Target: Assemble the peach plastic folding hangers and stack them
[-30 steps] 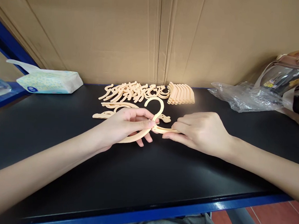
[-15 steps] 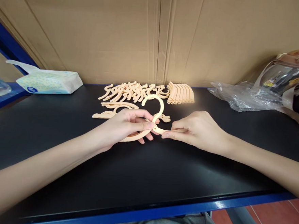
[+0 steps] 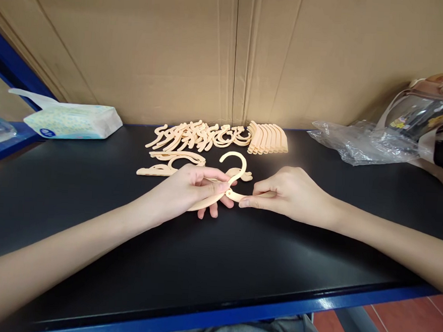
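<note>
Hanger [image 3: 229, 193] — tight in L/R fingers [image 3: 216, 188]

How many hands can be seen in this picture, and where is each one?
2. The left hand holds the hook piece near the middle; the right hand, on its right, pinches the curved arm piece. No others show.

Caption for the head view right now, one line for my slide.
Left hand pinches a beige hook, right hand grips the slim piece meeting it; beige parts lie behind on the black table.
</note>
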A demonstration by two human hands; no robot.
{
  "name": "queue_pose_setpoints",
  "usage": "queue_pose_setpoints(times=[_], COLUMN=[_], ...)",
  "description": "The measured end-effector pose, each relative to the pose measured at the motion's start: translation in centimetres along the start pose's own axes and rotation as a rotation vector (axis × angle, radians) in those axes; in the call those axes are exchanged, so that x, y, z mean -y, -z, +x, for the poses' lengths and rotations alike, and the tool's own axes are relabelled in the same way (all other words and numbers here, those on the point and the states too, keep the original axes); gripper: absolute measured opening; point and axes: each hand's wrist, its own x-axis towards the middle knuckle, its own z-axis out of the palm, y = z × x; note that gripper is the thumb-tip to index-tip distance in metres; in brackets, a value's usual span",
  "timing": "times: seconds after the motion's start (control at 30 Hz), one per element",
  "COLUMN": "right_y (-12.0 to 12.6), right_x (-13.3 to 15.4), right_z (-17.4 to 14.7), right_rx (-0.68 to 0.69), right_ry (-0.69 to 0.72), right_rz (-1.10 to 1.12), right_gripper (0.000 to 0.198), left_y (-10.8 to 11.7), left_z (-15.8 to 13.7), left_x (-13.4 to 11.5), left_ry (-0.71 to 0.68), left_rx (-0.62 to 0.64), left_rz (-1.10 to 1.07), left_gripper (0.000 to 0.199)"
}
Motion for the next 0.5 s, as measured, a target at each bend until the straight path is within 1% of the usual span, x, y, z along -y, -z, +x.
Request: queue_pose_setpoints(times=[0.2, 0.33, 0.5], right_y=[0.17, 0.33, 0.31], right_x=[-0.69, -0.75, -0.61], right_z=[0.11, 0.18, 0.2], right_rx=[0.025, 0.073, 0.101], right_ry=[-0.044, -0.083, -0.116], right_rz=[0.047, 0.102, 0.154], right_gripper=[0.056, 0.057, 0.053], left_y=[-0.18, -0.56, -0.79], left_z=[-0.06, -0.01, 0.04], left_x=[0.13, 0.52, 0.95], left_ry=[-0.045, -0.066, -0.123], left_rx=[0.02, -0.05, -0.107], left_rz=[0.12, 0.23, 0.333], left_gripper=[0.032, 0.04, 0.037])
